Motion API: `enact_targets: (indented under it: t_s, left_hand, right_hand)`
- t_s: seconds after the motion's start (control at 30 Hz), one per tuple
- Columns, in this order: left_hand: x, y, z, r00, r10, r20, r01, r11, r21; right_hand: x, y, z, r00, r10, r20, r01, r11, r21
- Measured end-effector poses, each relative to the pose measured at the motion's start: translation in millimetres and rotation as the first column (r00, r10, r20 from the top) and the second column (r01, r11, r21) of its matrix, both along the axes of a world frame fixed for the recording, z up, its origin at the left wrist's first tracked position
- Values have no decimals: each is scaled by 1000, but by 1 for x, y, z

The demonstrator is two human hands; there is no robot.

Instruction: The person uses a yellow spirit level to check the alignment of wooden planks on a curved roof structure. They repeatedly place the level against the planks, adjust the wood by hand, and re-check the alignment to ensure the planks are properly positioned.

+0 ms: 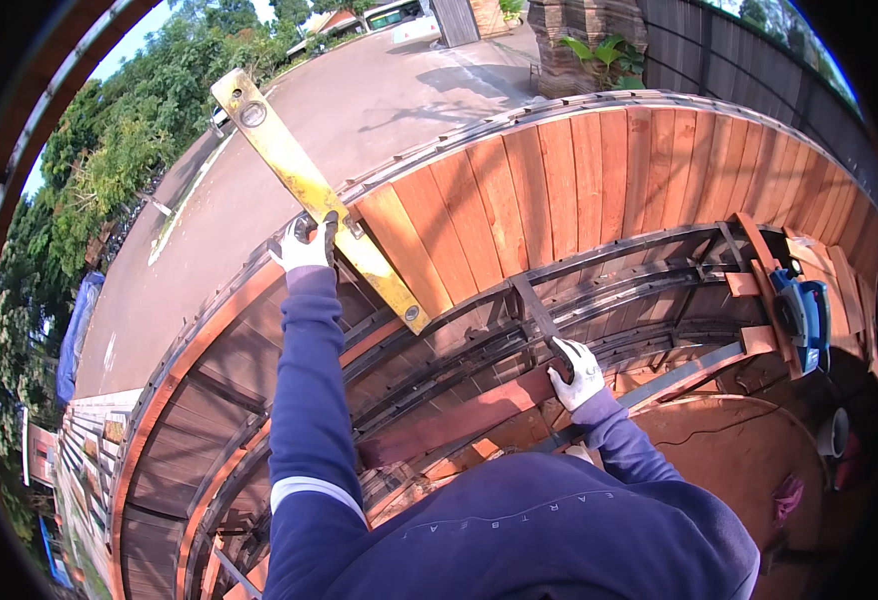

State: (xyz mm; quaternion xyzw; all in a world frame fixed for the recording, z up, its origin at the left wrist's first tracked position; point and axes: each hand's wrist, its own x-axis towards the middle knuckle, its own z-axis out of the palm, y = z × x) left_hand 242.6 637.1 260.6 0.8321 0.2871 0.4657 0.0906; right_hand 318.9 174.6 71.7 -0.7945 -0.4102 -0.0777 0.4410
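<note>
My left hand [306, 244], in a white and dark work glove, is closed round the edge of a yellow spirit level [294, 165]. The level lies slanted across the curved frame, beside the end plank [407, 240] of a row of orange-brown wooden planks. Lower and to the right, my right hand [578, 374], gloved the same way, grips the far end of a dark reddish wooden board [459, 418]. That board slopes down to the left, and its near end is partly hidden by my body.
Dark metal rails [599, 290] run in curves under and in front of the planks. At the right a blue power tool [804, 318] rests among loose wooden pieces. Paved ground [399, 100] stretches beyond the frame, and a cable trails over the brown surface at lower right.
</note>
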Motion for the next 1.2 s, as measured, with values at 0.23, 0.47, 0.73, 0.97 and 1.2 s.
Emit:
enact_targets:
  t_s: [0.23, 0.47, 0.73, 0.97, 1.2]
  left_hand:
    - [-95, -86, 27, 369, -260, 892, 784, 602, -149]
    - [-203, -139, 12, 179, -167, 969, 848, 525, -66]
    - [-180, -283, -127, 398, 268, 877, 805, 356, -474]
    - [-141, -325, -182, 495, 404, 769, 854, -64, -516]
    - [-87, -358, -206, 645, 259, 719, 749, -397, -530]
  right_hand:
    - [-40, -77, -9, 998, -62, 32, 64, 996, -68]
    - [-59, -33, 74, 936, 272, 224, -285, 958, 31]
    - [-83, -4, 117, 821, 488, 295, -335, 832, -443]
    - [-67, -44, 80, 886, 461, -41, -413, 746, -523]
    - [-30, -88, 37, 930, 335, -151, -358, 736, -575]
